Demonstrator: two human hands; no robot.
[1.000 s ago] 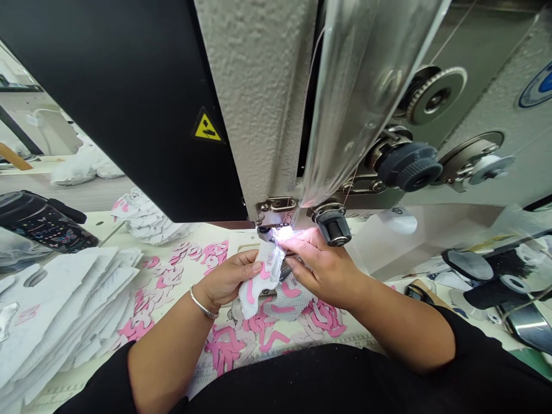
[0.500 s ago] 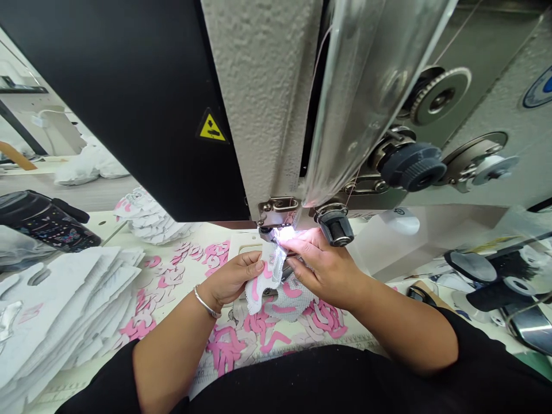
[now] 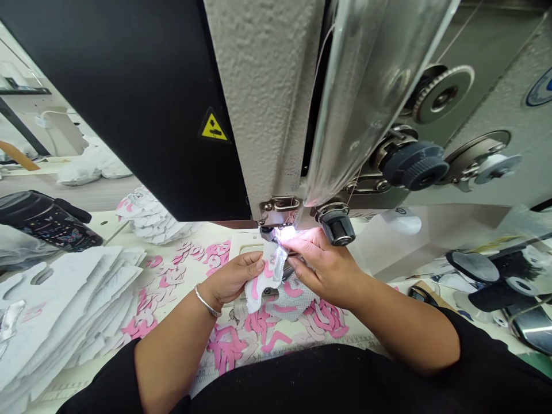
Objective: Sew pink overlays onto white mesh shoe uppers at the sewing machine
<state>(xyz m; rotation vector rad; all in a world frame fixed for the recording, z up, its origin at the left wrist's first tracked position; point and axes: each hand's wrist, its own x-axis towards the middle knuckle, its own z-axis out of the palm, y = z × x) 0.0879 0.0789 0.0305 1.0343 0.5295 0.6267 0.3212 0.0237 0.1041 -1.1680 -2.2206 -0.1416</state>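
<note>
My left hand (image 3: 237, 276), with a silver bangle at the wrist, pinches the left edge of a white fabric piece (image 3: 261, 286) that bears pink curved patches. The fabric runs up under the lit needle area of a sewing machine (image 3: 279, 213). My right hand (image 3: 321, 261) has its fingers pressed on the same fabric close to the presser foot; the bright lamp washes out its fingertips. Another part of the fabric hangs below, in front of the machine bed. Loose pink cut-out pieces (image 3: 226, 345) lie around and beneath it.
Stacked white fabric panels (image 3: 77, 310) fill the left of the table, with another pile (image 3: 155, 221) behind. A black butterfly-patterned bottle (image 3: 47, 221) leans at far left. On the right are black thread spools (image 3: 495, 293). A tension knob (image 3: 338, 227) sits just above my right hand.
Almost nothing differs. Both hands keep their hold on the fabric at the needle, and the whole view has shifted very slightly.
</note>
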